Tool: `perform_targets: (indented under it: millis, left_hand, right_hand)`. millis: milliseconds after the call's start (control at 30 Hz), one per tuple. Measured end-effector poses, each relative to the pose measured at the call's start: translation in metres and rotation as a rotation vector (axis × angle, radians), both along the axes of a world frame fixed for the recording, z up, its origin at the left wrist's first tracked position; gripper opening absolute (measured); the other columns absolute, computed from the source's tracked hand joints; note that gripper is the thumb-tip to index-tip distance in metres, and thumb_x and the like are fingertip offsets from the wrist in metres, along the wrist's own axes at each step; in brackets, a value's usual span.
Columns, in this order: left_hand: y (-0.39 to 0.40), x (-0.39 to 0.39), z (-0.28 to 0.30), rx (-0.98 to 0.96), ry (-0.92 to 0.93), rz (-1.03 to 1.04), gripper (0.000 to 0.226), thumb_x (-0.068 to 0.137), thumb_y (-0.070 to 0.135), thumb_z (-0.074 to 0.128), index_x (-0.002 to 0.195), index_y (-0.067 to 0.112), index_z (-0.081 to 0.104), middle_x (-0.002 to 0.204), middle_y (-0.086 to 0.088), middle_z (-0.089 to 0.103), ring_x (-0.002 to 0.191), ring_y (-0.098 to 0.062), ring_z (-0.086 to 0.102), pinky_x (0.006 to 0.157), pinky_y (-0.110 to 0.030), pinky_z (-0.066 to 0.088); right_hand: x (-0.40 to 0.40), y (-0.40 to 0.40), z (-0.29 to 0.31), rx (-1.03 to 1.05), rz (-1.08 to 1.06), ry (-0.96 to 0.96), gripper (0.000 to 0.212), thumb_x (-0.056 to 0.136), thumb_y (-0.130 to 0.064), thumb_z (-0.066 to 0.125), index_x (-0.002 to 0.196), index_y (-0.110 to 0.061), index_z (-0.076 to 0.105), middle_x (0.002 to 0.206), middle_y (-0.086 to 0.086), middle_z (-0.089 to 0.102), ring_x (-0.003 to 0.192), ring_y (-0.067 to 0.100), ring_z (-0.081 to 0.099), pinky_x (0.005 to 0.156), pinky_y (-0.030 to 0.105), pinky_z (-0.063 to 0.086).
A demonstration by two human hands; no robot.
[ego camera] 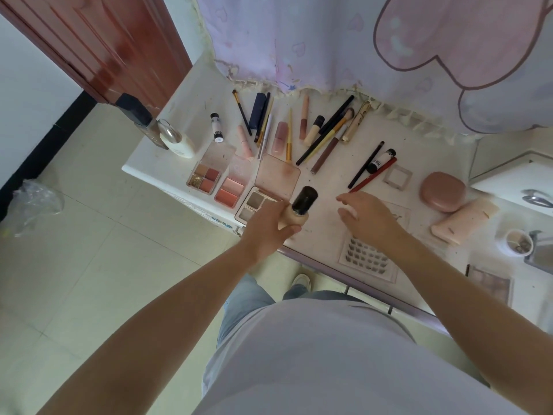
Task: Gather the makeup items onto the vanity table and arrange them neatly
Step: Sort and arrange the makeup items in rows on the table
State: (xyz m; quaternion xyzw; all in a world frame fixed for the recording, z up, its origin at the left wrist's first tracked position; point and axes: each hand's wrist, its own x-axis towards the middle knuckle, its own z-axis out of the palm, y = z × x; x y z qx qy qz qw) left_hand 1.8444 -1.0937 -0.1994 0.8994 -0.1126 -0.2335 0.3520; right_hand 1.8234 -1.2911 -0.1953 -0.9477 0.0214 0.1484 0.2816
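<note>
Person standing at the white bench [329, 235], looking straight down on it.

Left hand [266, 232] is gripping a foundation bottle [296, 211] round its beige body, black cap pointing up toward the camera. Bottle is sitting over the bench's near edge, just in front of an open neutral-toned eyeshadow palette [257, 203].

Right hand [365, 218] is hovering over the bench with fingers spread and relaxed, holding nothing. It is lying partly over a lash tray [368, 259] near the front edge.

Other makeup is lying spread across the bench:
- two more open palettes at left, one with glitter and brown pans [205, 178], one with pink blush pans [232, 190]
- a fan of brushes, pencils and tubes [314, 130] along the back, beside the curtain hem [299, 55]
- a black pencil and a red pencil [374, 175] lying close together, right of centre
- a round pink compact [443, 191] touching a pale pink tube [462, 220] at right
- a white lotion bottle [179, 143] at the left corner
</note>
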Motion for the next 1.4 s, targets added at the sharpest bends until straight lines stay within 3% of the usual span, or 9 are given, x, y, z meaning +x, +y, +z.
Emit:
perform_targets:
  millis: [100,300,400,667,800,933,1133,1300,1400]
  left_hand:
    - [-0.005,0.006,-0.008,-0.077,0.03,0.042,0.032,0.077,0.012,0.068,0.108,0.006,0.059,0.095,-0.006,0.06,0.084,-0.017,0.05,0.064,-0.016,0.034]
    - [-0.016,0.02,-0.016,-0.11,0.082,-0.02,0.033,0.076,0.007,0.07,0.107,0.003,0.059,0.085,0.006,0.052,0.08,-0.01,0.046,0.062,0.01,0.029]
    - [-0.015,0.028,-0.017,-0.125,0.112,-0.088,0.032,0.076,0.008,0.07,0.106,0.005,0.061,0.092,0.0,0.053,0.087,-0.015,0.047,0.065,0.006,0.033]
    - [-0.013,0.041,-0.016,-0.077,0.108,-0.163,0.045,0.075,0.006,0.07,0.117,0.008,0.055,0.111,-0.009,0.062,0.1,-0.022,0.055,0.086,-0.026,0.041]
    - [-0.007,0.039,-0.02,-0.082,0.086,-0.142,0.07,0.07,0.001,0.073,0.132,0.009,0.041,0.131,-0.009,0.048,0.116,-0.017,0.046,0.082,-0.008,0.033]
    - [0.008,0.03,-0.021,-0.129,0.081,-0.099,0.082,0.069,0.007,0.076,0.138,0.013,0.031,0.135,-0.006,0.041,0.113,-0.006,0.038,0.088,-0.017,0.036]
    - [0.016,0.019,-0.002,-0.288,-0.151,0.104,0.054,0.075,0.007,0.071,0.123,0.0,0.047,0.105,0.003,0.05,0.098,-0.014,0.053,0.076,-0.007,0.044]
    - [0.008,0.017,0.023,-0.31,-0.417,0.227,0.037,0.08,0.013,0.062,0.109,-0.008,0.054,0.102,-0.019,0.058,0.094,-0.02,0.056,0.074,-0.016,0.048]
    - [-0.003,0.016,0.04,-0.363,-0.552,0.214,0.028,0.08,0.009,0.055,0.101,-0.008,0.057,0.094,-0.018,0.06,0.085,-0.016,0.055,0.072,-0.004,0.045]
  right_hand:
    - [-0.008,-0.001,-0.025,-0.331,0.196,0.093,0.048,0.093,-0.03,0.043,0.137,-0.013,0.034,0.143,0.011,0.034,0.134,0.024,0.024,0.11,0.036,0.017]
    - [-0.02,-0.002,-0.037,-0.347,0.169,0.083,0.051,0.092,-0.028,0.043,0.139,-0.011,0.029,0.15,0.011,0.018,0.141,0.026,0.008,0.115,0.038,0.005]
    - [-0.023,-0.004,-0.037,-0.286,0.156,0.072,0.052,0.092,-0.026,0.044,0.139,-0.01,0.028,0.151,0.013,0.016,0.141,0.027,0.007,0.115,0.035,0.004]
    - [-0.026,-0.04,-0.031,-0.252,0.048,0.067,0.053,0.086,-0.03,0.056,0.134,-0.013,0.041,0.146,0.011,0.029,0.138,0.024,0.019,0.113,0.034,0.014]
    - [-0.02,-0.052,-0.023,-0.349,-0.15,0.129,0.067,0.083,-0.046,0.055,0.137,-0.014,0.033,0.147,0.013,0.025,0.134,0.03,0.022,0.109,0.043,0.022]
    - [-0.014,-0.034,-0.025,-0.316,-0.302,0.328,0.093,0.071,-0.067,0.054,0.142,-0.021,0.015,0.152,0.012,0.005,0.137,0.04,0.007,0.105,0.055,0.024]
    - [-0.004,-0.014,-0.039,-0.239,-0.399,0.414,0.11,0.066,-0.067,0.061,0.144,-0.024,-0.003,0.151,0.012,-0.022,0.133,0.046,-0.022,0.106,0.065,0.006]
    - [-0.009,-0.011,-0.038,-0.177,-0.425,0.363,0.102,0.069,-0.054,0.067,0.144,-0.029,0.002,0.152,0.006,-0.019,0.138,0.038,-0.017,0.106,0.063,0.011]
    - [-0.009,-0.022,-0.024,0.005,-0.432,0.279,0.098,0.07,-0.046,0.07,0.144,-0.027,0.008,0.154,0.004,-0.01,0.14,0.033,-0.008,0.108,0.058,0.014]
